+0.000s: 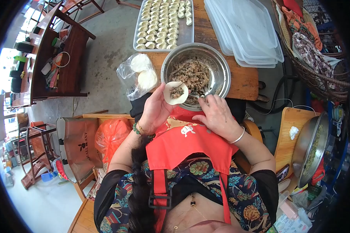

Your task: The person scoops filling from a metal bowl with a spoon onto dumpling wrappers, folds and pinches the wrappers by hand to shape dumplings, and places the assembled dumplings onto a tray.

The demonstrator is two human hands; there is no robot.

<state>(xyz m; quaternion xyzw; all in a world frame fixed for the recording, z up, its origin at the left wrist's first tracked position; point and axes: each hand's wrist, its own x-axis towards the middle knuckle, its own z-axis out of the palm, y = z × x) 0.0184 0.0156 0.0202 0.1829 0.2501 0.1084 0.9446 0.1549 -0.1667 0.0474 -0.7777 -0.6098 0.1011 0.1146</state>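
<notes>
My left hand [155,110] holds a round dough wrapper [175,93] with a small mound of brown filling on it, over the near left rim of a steel bowl [224,73]. The bowl holds chopped brown filling [194,73]. At the bowl's near edge, my right hand [217,116] has its fingers closed round a spoon [194,96], whose end lies by the filling. Left of the bowl, a clear plastic bag [130,79] holds stacks of white wrappers [147,79]. Behind the bowl, a clear tray [188,39] carries rows of folded dumplings [157,23].
Stacked clear plastic lids [245,31] lie at the wooden table's [241,81] back right. A wicker basket [338,85] with cloths stands far right, above a large steel pan [309,149]. A red plastic bag [112,136] and a brown bag [79,143] are at the left.
</notes>
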